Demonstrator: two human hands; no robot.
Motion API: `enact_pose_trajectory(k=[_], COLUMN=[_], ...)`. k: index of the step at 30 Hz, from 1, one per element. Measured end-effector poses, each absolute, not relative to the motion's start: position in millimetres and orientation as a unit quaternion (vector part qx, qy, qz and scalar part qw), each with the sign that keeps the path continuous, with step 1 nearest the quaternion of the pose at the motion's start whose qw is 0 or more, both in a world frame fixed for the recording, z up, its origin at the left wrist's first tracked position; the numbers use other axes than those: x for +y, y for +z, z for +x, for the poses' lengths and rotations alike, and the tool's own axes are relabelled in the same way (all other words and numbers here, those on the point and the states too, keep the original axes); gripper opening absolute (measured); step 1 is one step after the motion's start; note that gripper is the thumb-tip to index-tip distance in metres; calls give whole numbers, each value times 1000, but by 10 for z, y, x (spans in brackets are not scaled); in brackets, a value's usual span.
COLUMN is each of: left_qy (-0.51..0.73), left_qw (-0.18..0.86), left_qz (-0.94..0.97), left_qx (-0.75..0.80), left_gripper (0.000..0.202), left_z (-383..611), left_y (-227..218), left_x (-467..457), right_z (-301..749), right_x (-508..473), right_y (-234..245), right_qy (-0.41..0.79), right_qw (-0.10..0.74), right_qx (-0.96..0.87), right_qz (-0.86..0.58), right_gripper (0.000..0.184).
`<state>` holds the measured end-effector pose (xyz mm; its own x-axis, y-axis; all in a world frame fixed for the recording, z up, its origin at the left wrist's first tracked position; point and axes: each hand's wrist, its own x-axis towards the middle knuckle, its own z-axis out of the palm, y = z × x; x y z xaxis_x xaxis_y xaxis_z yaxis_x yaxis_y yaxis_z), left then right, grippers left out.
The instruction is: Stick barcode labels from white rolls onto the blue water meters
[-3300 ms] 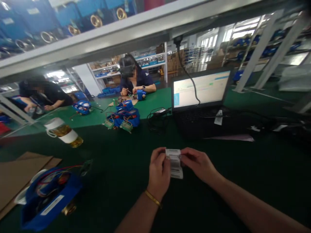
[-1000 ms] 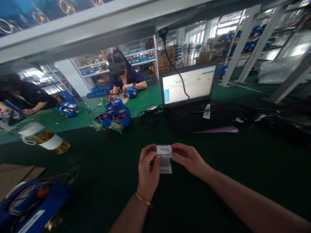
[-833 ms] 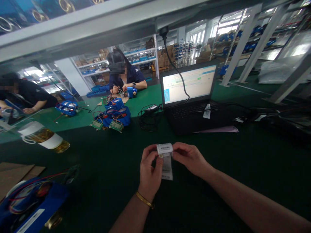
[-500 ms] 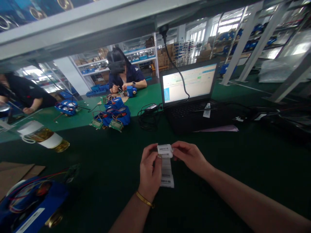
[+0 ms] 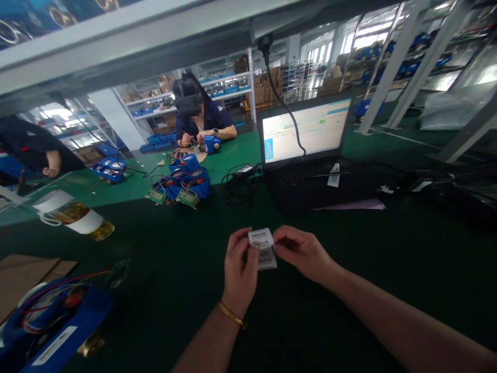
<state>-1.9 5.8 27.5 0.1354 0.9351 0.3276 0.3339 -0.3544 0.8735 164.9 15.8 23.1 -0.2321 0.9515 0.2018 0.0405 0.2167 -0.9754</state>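
A white strip of barcode labels (image 5: 262, 237) is held up above the dark green table, its lower part hanging below the fingers. My left hand (image 5: 239, 267) is closed on the strip's left side, thumb in front, and wears a gold bracelet (image 5: 232, 315) at the wrist. At the right edge of the strip, the fingertips of my right hand (image 5: 305, 252) are pinched together. Small print on the labels is too blurred to read.
An open laptop (image 5: 305, 137) with a charger cable stands ahead. Blue meters with wired circuit boards (image 5: 186, 184) sit left of it. Nearer are a tea bottle (image 5: 75, 215) and a blue meter (image 5: 58, 331). Two co-workers sit across the table. A shelf beam (image 5: 155, 44) crosses overhead.
The hanging end of the label strip has risen and looks shorter below my fingers. The top label tilts slightly differently. Both hands stay in nearly the same place.
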Motion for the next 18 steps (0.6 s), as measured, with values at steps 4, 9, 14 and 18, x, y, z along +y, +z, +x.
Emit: enact_pose_trajectory(k=[4,9,14,18], left_qy=[461,449,452,430], left_qw=[303,289,274,272], left_qz=[699,715,709,732], left_qx=[455,452,468,453], left_gripper=[18,19,19,21], left_z=[-33,-22,-16,-11], left_y=[282,278,292,285], left_x=[56,46,64,48], right_z=[1648,1647,1633,1643], right_x=[167,172,160,159], right_y=[228,226,241,245], right_qy=[539,461,460,505], right_qw=[472,489,489,489], right_qx=[-575,-621,-626,-589], right_qz=[-395,-402,-397,-399], right_gripper=[14,7,8,10])
